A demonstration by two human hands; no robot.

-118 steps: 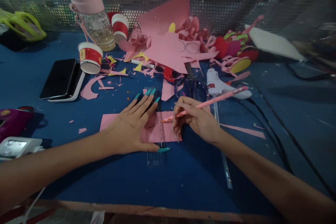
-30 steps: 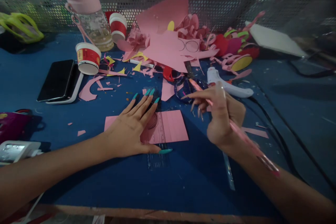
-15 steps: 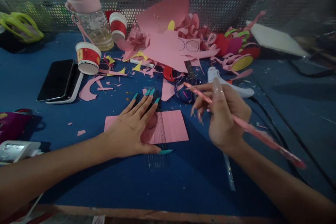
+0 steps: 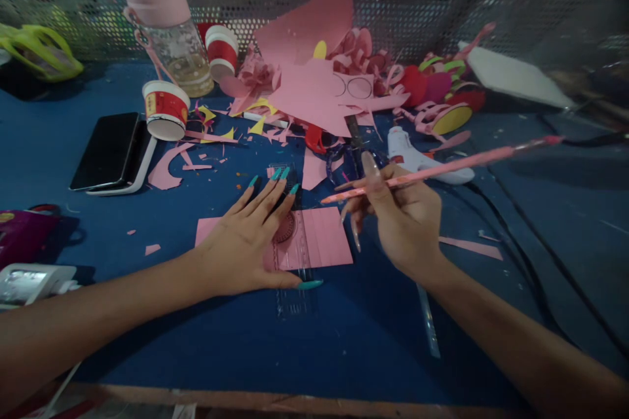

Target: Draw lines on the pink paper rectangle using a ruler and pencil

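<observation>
My left hand (image 4: 243,242) lies flat, fingers spread, on a clear plastic ruler (image 4: 293,245) that rests across a pink paper rectangle (image 4: 329,239) on the blue table (image 4: 314,340). My right hand (image 4: 400,219) hovers just right of the paper and grips a long pink pencil (image 4: 442,170). The pencil lies nearly level, tip pointing left above the paper's upper right corner, its other end reaching far right.
A white glue gun (image 4: 417,154), scissors (image 4: 344,157) and a heap of pink paper scraps (image 4: 314,78) lie behind the paper. Red paper cups (image 4: 164,108), a phone (image 4: 105,147) and a bottle (image 4: 171,39) stand at back left. Black cables (image 4: 540,242) run along the right.
The right hand lifted the pencil off the paper, twirled it end over end beside the sheet, and now holds it level with the tip pointing left. My left hand stayed put.
</observation>
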